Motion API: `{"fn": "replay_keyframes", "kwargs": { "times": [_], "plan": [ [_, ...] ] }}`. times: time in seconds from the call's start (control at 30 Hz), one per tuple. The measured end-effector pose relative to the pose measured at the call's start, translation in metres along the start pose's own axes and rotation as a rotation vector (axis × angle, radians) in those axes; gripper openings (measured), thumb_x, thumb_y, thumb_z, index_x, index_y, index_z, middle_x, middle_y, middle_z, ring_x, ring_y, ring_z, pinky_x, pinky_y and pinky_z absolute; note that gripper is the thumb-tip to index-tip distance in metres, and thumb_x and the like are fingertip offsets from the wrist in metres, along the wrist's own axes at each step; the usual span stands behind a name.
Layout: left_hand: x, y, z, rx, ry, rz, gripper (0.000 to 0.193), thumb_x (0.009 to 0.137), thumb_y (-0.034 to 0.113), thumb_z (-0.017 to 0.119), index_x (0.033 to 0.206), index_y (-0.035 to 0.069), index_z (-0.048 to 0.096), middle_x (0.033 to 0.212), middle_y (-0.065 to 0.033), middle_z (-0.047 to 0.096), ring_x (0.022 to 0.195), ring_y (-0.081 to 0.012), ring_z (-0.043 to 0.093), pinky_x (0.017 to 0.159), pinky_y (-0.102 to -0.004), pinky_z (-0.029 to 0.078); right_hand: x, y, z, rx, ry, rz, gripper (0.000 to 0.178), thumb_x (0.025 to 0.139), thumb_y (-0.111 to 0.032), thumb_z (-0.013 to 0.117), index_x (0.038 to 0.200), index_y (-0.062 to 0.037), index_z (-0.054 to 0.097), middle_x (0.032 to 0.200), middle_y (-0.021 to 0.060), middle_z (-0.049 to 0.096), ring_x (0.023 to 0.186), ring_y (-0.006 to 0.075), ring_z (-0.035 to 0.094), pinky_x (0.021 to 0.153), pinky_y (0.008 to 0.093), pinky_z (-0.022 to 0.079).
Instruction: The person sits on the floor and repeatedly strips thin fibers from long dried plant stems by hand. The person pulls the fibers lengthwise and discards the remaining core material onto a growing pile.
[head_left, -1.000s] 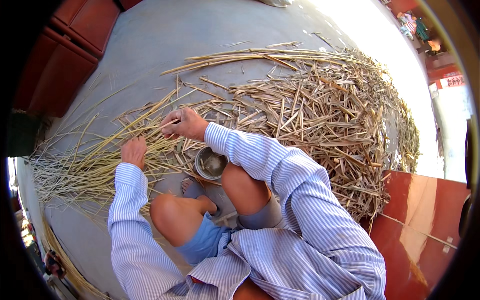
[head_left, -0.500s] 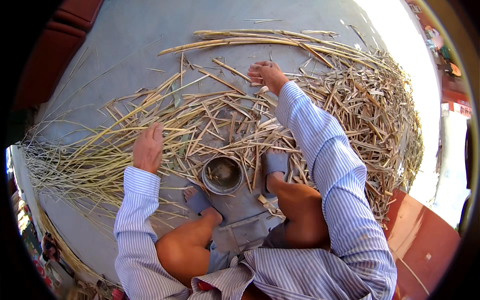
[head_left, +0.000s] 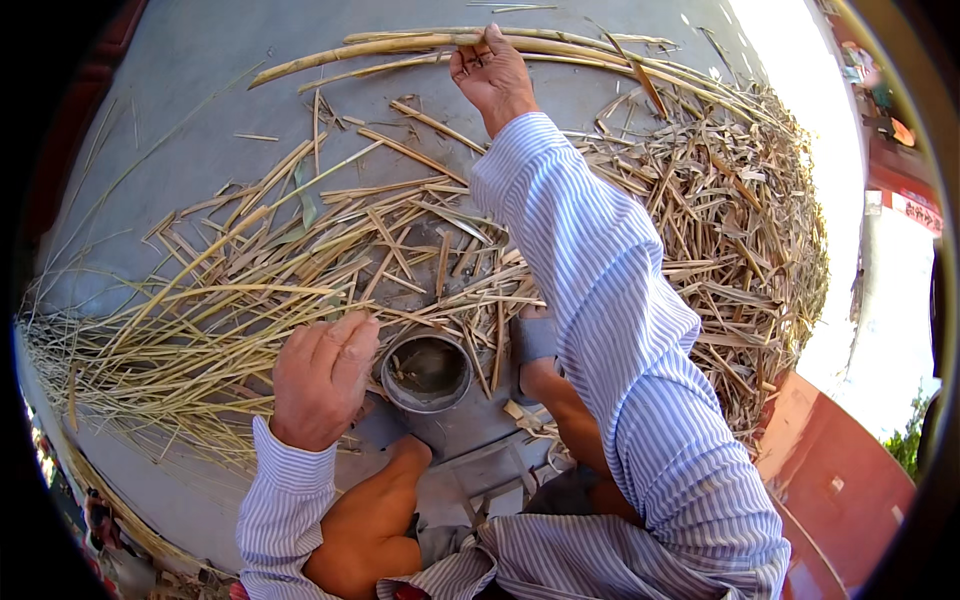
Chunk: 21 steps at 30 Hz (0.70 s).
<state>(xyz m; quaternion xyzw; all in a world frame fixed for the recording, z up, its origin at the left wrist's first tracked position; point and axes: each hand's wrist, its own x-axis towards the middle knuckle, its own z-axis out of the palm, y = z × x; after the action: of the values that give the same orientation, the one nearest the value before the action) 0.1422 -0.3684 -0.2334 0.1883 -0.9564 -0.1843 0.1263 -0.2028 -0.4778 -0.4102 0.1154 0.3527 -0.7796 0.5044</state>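
Observation:
Reaching far forward, my right hand (head_left: 492, 80) has its fingers and thumb closed around a long, thick pale-yellow stalk (head_left: 340, 64). This stalk lies with several others along the far side of the grey floor. My left hand (head_left: 322, 380) hovers palm down beside a round metal bucket (head_left: 427, 372). Its fingers are bent and close together; whatever they hold, if anything, is hidden beneath. The bucket stands between my feet with murky liquid and bits of straw in it. Cut stalk pieces (head_left: 385, 240) are strewn beyond it.
A large heap of dry husks and stalk scraps (head_left: 730, 250) fills the right side. Thin greenish-yellow stems (head_left: 150, 370) fan out on the left. My sandalled feet flank the bucket. Dark red furniture (head_left: 75, 120) stands far left, and a reddish panel (head_left: 840, 450) is at the lower right.
My right hand has moved forward and left from above the scraps and taken hold of the long stalk. My left hand has come back nearer to me, beside the bucket, with its fingers more bent.

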Motion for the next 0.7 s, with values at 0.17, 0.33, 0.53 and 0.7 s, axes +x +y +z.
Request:
{"fn": "replay_keyframes", "kwargs": {
  "times": [0.17, 0.33, 0.53, 0.7],
  "plan": [
    [0.065, 0.037, -0.065, 0.374, 0.316, 0.122, 0.039, 0.079, 0.018, 0.074, 0.112, 0.002, 0.060, 0.108, -0.0115, 0.065, 0.092, -0.0226, 0.062, 0.072, -0.0335, 0.044, -0.115, -0.068, 0.015, -0.392, -0.231, 0.056, 0.020, 0.100, -0.027, 0.051, 0.096, -0.0093, 0.060, 0.090, 0.0027, 0.065, 0.085, 0.0127, 0.063, 0.070, 0.0244, 0.054],
    [0.108, 0.089, -0.106, 0.661, 0.175, 0.143, 0.041, 0.085, 0.033, 0.066, 0.110, 0.002, 0.059, 0.099, -0.0101, 0.065, 0.088, -0.0212, 0.060, 0.075, -0.0329, 0.043, -0.285, -0.096, 0.024, -0.475, -0.187, 0.066, 0.030, 0.094, -0.033, 0.062, 0.101, -0.0045, 0.059, 0.093, 0.0078, 0.068, 0.081, 0.0139, 0.067, 0.066, 0.0239, 0.054],
    [0.060, 0.163, -0.133, 0.671, 0.041, 0.193, 0.035, 0.089, 0.038, 0.062, 0.079, 0.006, 0.053, 0.075, -0.0090, 0.060, 0.062, -0.0232, 0.058, 0.056, -0.0369, 0.045, -0.421, -0.129, 0.035, -0.461, -0.285, -0.012, 0.031, 0.094, -0.031, 0.063, 0.097, -0.0007, 0.065, 0.092, 0.0089, 0.069, 0.081, 0.0143, 0.067, 0.070, 0.0250, 0.055],
    [0.034, 0.210, -0.158, 0.366, -0.061, 0.086, 0.047, 0.093, 0.047, 0.054, 0.073, 0.005, 0.051, 0.060, -0.0141, 0.057, 0.053, -0.0357, 0.057, 0.049, -0.0450, 0.043, -0.466, -0.124, 0.014, -0.211, -0.451, -0.133, 0.024, 0.094, -0.023, 0.063, 0.101, -0.0002, 0.062, 0.096, 0.0104, 0.069, 0.088, 0.0170, 0.067, 0.079, 0.0296, 0.058]
  ]
}}
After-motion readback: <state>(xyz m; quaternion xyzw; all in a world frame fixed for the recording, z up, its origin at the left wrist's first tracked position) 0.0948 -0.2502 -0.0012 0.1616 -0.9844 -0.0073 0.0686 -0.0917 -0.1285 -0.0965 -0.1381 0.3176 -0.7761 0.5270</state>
